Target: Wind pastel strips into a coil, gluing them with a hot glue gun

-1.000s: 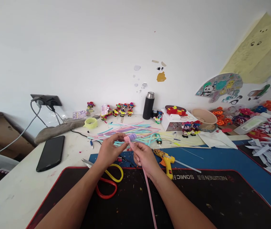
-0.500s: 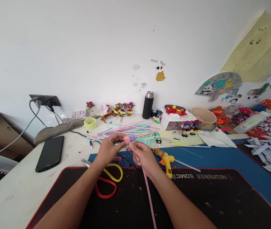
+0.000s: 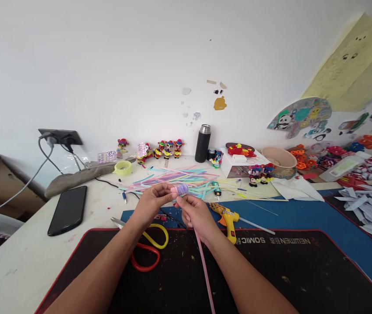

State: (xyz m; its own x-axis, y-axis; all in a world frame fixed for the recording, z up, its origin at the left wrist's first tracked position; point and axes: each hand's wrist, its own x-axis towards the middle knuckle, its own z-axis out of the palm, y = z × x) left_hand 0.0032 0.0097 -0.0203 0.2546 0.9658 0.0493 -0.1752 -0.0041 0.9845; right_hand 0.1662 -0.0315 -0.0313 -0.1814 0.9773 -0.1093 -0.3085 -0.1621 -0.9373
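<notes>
My left hand (image 3: 156, 201) pinches a small coil of pink and purple pipe cleaner (image 3: 181, 189) between thumb and fingers. Close beside it, my right hand (image 3: 196, 213) is closed on a long pink pipe cleaner (image 3: 204, 266), whose tail hangs down toward the bottom edge of the view. The pink length runs up to the coil; the exact spot where they meet is hidden by my fingertips. Behind both hands lies a loose pile of pastel pipe cleaners (image 3: 173, 177). Under my left forearm are scissors (image 3: 145, 257) with red and yellow handles.
A yellow glue gun (image 3: 229, 221) with a glue stick lies right of my hands on a dark mat (image 3: 264, 270). A black phone (image 3: 67, 210) and yellow tape roll (image 3: 123, 168) are at left. A black flask (image 3: 202, 144) and several small figures (image 3: 169, 149) stand along the wall.
Both hands stay nearly in place, with the coil turned or shifted very slightly. The view itself has moved a little; nothing was let go.
</notes>
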